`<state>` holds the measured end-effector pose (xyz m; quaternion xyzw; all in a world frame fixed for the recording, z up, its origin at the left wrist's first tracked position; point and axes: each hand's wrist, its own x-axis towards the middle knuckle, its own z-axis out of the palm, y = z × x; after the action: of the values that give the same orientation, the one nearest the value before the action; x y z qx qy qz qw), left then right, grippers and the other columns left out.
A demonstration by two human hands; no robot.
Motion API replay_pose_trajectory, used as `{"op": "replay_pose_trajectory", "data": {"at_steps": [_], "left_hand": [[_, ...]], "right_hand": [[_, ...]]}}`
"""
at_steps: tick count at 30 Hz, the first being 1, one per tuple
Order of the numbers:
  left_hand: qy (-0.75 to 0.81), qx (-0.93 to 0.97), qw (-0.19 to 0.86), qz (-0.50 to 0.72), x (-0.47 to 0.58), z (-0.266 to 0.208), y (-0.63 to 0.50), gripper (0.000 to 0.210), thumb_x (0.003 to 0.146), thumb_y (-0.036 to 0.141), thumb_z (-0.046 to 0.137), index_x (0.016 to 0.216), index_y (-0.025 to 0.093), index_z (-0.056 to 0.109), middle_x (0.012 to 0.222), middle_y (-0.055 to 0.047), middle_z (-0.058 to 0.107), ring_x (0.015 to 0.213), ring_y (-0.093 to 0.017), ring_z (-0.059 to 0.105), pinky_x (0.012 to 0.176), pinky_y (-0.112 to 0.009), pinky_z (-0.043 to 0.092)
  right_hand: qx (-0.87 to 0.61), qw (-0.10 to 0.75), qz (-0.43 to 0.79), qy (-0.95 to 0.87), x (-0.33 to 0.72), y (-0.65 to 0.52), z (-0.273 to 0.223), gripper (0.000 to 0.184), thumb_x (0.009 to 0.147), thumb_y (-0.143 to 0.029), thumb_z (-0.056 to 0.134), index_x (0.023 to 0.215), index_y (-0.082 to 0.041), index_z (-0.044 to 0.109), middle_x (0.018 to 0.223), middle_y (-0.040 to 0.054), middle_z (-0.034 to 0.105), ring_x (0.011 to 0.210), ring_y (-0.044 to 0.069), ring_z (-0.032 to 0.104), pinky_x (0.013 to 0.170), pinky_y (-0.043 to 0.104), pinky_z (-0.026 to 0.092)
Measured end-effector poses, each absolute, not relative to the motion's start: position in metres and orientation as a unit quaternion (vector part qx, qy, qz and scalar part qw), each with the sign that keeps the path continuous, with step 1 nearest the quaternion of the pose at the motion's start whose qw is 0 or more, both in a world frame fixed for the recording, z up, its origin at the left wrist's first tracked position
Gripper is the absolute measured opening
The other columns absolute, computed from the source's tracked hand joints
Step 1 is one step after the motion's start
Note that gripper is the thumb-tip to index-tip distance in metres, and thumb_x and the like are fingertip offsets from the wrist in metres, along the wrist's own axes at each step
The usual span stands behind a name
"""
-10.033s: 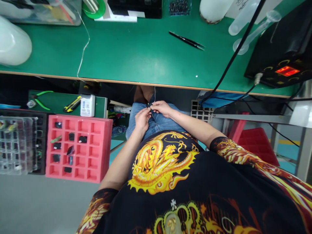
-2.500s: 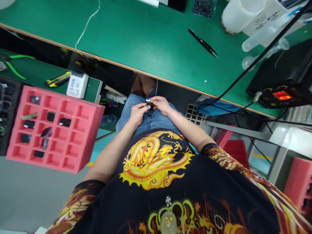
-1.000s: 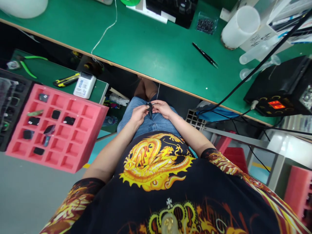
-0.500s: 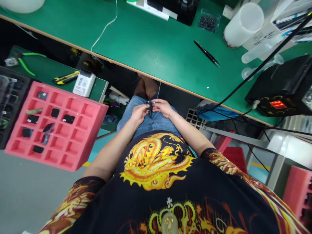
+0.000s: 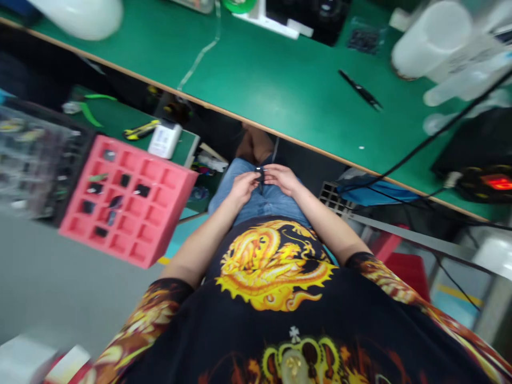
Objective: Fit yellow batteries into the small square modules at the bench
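Note:
Above my lap, a small black part (image 5: 261,175) sits between my two hands, too small and blurred to name more exactly. My left hand (image 5: 244,189) pinches it from the left side with thumb and fingertips. From the right, my right hand (image 5: 282,178) has its fingers closed at the top of the same part, where a small bright spot shows. Both hands are over blue jeans (image 5: 227,184), just below the front edge of the green bench (image 5: 256,80). The fingers hide much of the part.
To the left stands a pink foam tray (image 5: 138,250) with dark pieces in some pockets. Behind it lie a yellow cutter knife (image 5: 141,130) and a white box (image 5: 165,140). On the bench are a black pen (image 5: 360,89), a white cup (image 5: 432,40) and a black device (image 5: 476,154) with cables.
The whole view has swung, so the bench, tray and hands appear farther right and more blurred. Both hands stay together at the black part, with little visible change in their grip.

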<state>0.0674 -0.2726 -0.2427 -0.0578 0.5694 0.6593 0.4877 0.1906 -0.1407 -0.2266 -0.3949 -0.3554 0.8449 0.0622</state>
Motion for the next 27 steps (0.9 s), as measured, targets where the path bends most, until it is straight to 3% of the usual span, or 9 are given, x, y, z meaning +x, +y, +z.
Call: {"op": "replay_pose_trajectory", "data": {"at_steps": [7, 27], "left_hand": [[0.569, -0.050, 0.487, 0.661, 0.0644, -0.2469, -0.2715, 0.026, 0.063, 0.022, 0.097, 0.078, 0.013, 0.078, 0.078, -0.006, 0.072, 0.064, -0.011, 0.059, 0.064, -0.024, 0.046], [0.560, -0.053, 0.504, 0.656, 0.0644, -0.2506, -0.2715, 0.032, 0.060, 0.027, 0.100, 0.075, 0.014, 0.075, 0.070, -0.002, 0.066, 0.065, -0.010, 0.058, 0.062, -0.023, 0.043]], "right_hand": [[-0.393, 0.077, 0.839, -0.369, 0.1887, -0.1360, -0.2326, 0.016, 0.090, -0.009, 0.077, 0.105, -0.014, 0.078, 0.091, 0.0077, 0.082, 0.078, 0.016, 0.079, 0.074, 0.027, 0.067], [-0.387, 0.075, 0.846, -0.360, 0.1893, -0.1365, -0.2331, 0.013, 0.092, -0.009, 0.072, 0.103, -0.013, 0.078, 0.089, 0.0075, 0.081, 0.078, 0.016, 0.078, 0.071, 0.027, 0.067]]}}
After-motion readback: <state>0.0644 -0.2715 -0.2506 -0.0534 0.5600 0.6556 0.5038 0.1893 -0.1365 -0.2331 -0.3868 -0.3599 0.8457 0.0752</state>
